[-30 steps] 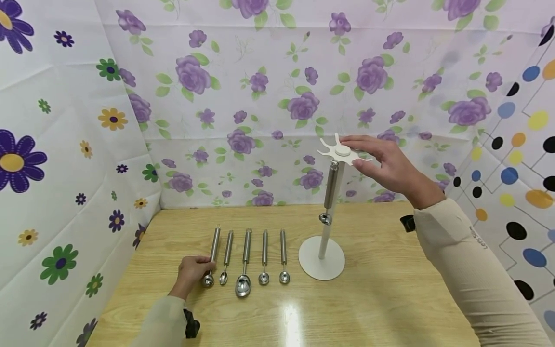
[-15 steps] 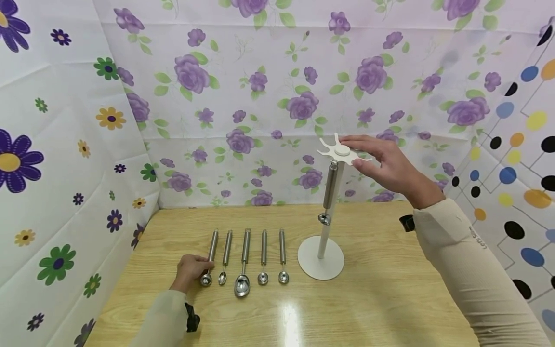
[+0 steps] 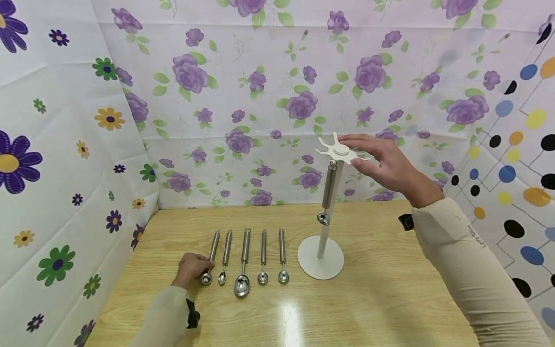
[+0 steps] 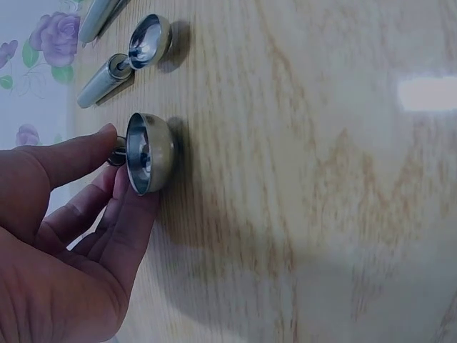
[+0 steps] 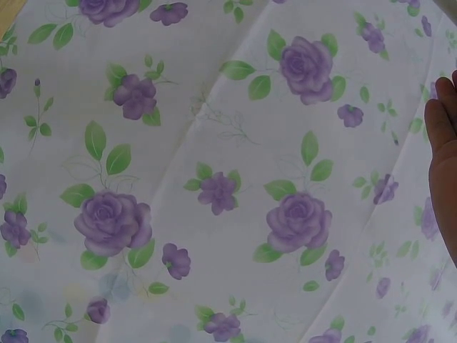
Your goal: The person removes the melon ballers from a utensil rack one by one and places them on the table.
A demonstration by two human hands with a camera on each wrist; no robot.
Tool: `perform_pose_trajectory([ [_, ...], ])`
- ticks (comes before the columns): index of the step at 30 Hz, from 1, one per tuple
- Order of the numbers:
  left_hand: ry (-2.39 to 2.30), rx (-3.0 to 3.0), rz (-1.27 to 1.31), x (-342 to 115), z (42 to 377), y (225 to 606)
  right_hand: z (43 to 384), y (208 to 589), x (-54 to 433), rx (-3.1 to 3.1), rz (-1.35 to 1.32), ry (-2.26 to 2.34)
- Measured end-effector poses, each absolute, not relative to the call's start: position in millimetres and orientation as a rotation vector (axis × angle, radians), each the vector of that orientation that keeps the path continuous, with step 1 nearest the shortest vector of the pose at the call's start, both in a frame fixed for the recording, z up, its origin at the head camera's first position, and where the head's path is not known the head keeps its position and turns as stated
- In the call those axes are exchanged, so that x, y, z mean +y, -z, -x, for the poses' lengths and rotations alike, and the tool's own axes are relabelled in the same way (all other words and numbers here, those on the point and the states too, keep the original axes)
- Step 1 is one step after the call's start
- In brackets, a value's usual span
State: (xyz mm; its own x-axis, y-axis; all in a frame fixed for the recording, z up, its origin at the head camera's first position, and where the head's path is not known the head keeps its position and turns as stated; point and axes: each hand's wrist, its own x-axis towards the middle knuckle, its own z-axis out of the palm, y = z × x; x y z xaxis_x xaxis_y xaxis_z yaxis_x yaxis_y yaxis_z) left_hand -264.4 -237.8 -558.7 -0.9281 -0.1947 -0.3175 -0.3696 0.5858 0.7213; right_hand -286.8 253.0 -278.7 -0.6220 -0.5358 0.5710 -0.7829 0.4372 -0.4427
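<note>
At the left end of a row of metal scoops, my left hand (image 3: 193, 270) pinches a melon baller (image 3: 213, 248) between thumb and fingers, low on its handle. Its round bowl (image 4: 151, 153) faces sideways in the left wrist view, close to the wood. My right hand (image 3: 386, 161) holds the hooked top (image 3: 341, 150) of a white utensil stand (image 3: 323, 246), fingers along the far side and thumb on the near side. From one hook hangs another small scoop (image 3: 329, 190), upright beside the pole. The right wrist view catches only part of that hand, at its right edge.
Right of the held baller lie a small oval scoop (image 3: 226, 255), a large scoop (image 3: 243, 270) and two small round scoops (image 3: 263, 258), handles pointing away. All lie on a wooden table (image 3: 373, 299). A flowered cloth (image 3: 243, 96) stands behind, with patterned cloths at both sides.
The melon baller's handle end has dropped slightly toward the table while my left hand stays around it. My right hand keeps its place on the stand. The head view has shifted slightly.
</note>
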Motion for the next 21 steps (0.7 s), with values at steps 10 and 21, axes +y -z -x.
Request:
perform_pose_trajectory([
  [10, -1.271, 2.586, 0.440, -241, 264, 554, 286, 276, 251, -2.359, -1.122, -0.974],
  [21, -1.091, 2.709, 0.291, -240, 261, 533, 285, 278, 253, -2.359, -1.118, -0.982],
])
